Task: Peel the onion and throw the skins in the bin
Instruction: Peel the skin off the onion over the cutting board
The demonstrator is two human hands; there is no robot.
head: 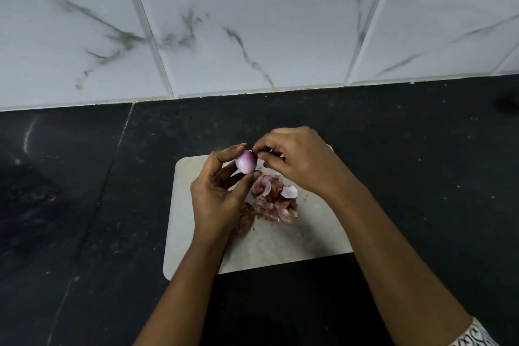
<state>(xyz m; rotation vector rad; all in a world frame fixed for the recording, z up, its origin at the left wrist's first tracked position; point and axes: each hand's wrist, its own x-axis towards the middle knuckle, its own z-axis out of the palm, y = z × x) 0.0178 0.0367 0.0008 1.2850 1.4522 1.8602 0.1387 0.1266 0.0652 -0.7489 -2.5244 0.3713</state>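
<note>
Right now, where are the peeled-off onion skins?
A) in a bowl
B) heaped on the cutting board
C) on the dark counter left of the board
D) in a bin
B: the skins lie heaped on the pale board, just below the onion that the left hand holds; no bin or bowl is in view.

One onion [246,161], one cutting board [280,247], one heap of onion skins [273,199] too tangled to count singly, and two hands: left hand [217,199], right hand [300,161].

No text, label, brand, number or sign can be read anywhere in this view.
</note>
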